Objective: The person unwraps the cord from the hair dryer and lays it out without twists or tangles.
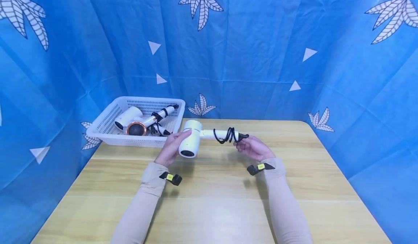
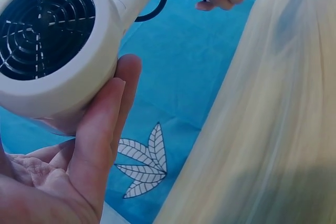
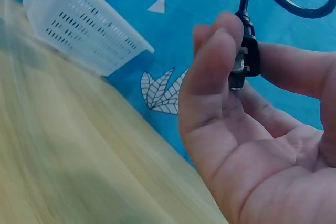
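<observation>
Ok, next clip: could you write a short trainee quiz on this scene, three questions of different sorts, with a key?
1. Open: What is wound round the handle of the white hair dryer that the left grip holds?

2. True or false: The right grip pinches the black plug.

3. Multiple choice: In the head view, where on the table is the white slatted basket?
A) Far left
B) Far right
C) Near right

Key:
1. A black cord.
2. True.
3. A.
</observation>
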The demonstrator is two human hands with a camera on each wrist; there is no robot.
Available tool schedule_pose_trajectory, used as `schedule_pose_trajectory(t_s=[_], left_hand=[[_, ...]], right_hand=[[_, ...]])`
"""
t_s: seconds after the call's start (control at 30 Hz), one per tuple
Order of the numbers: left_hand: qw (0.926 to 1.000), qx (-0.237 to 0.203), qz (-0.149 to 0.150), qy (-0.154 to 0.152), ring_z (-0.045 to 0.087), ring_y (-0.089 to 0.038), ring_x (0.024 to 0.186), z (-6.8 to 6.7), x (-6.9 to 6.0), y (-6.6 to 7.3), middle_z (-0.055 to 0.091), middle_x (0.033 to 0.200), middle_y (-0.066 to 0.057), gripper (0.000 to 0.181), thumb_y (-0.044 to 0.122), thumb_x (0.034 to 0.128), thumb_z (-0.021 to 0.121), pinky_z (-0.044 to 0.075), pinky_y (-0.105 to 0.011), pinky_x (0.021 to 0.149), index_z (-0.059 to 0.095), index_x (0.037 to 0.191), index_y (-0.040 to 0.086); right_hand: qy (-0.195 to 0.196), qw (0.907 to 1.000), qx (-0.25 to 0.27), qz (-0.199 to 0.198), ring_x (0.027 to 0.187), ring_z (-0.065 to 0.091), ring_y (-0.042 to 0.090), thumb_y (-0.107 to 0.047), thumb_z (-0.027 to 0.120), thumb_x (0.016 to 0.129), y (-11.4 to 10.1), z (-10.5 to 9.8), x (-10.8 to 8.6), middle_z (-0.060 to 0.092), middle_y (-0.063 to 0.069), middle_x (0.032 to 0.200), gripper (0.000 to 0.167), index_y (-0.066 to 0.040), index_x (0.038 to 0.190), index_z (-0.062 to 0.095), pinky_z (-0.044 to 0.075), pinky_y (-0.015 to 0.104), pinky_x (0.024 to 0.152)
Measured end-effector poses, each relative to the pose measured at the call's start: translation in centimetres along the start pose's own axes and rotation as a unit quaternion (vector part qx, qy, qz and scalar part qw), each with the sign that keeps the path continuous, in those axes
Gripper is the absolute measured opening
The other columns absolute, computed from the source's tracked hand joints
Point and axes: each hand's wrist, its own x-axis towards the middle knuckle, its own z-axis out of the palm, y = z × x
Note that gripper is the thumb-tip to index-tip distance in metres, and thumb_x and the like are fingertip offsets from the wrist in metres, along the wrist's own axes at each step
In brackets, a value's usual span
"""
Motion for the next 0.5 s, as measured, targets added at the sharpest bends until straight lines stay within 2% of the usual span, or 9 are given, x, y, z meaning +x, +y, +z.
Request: schedule_pose_trajectory(t_s=[0.13, 0.23, 0.33, 0.5], left_hand=[[1.0000, -0.006, 0.002, -0.004, 0.072, -0.013, 0.088, 0.0, 0.2, -0.4, 0.074, 0.097, 0.003, 0.059, 0.042, 0.1017, 0.062, 0.063, -0.028, 0.078, 0.056, 0.139, -0.004], [1.0000, -0.007, 0.007, -0.003, 0.072, -0.013, 0.089, 0.1, 0.4, -0.6, 0.074, 0.098, 0.002, 0.059, 0.041, 0.1018, 0.062, 0.063, -0.029, 0.079, 0.057, 0.139, -0.004], [0.9999, -0.006, 0.009, -0.006, 0.072, -0.013, 0.089, 0.2, 0.4, -0.8, 0.073, 0.099, 0.001, 0.058, 0.039, 0.1024, 0.061, 0.064, -0.029, 0.079, 0.056, 0.139, -0.005], [0.9998, -0.001, 0.013, -0.013, 0.072, -0.014, 0.089, 0.4, 0.3, -0.8, 0.073, 0.101, -0.001, 0.057, 0.037, 0.1024, 0.061, 0.064, -0.029, 0.080, 0.056, 0.138, -0.007]], right_hand=[[-0.014, 0.9997, 0.014, -0.015, 0.087, 0.069, 0.006, 0.001, 0.034, 0.109, -0.3, 0.0, -0.3, 0.078, 0.003, 0.099, 0.041, -0.010, 0.103, 0.073, 0.059, 0.017, 0.084], [0.002, 0.9993, 0.031, -0.020, 0.088, 0.068, 0.007, 0.003, 0.034, 0.108, -0.2, -0.4, -0.4, 0.077, 0.002, 0.100, 0.042, -0.010, 0.104, 0.073, 0.058, 0.017, 0.086], [0.035, 0.9984, 0.043, -0.009, 0.081, 0.066, 0.007, 0.004, 0.036, 0.107, 0.0, -0.8, -0.3, 0.076, 0.003, 0.095, 0.040, -0.009, 0.106, 0.074, 0.058, 0.016, 0.080], [0.071, 0.9971, 0.026, 0.009, 0.069, 0.065, 0.004, 0.005, 0.042, 0.105, 0.1, -0.9, -0.1, 0.074, 0.006, 0.089, 0.033, -0.009, 0.106, 0.072, 0.060, 0.014, 0.071]])
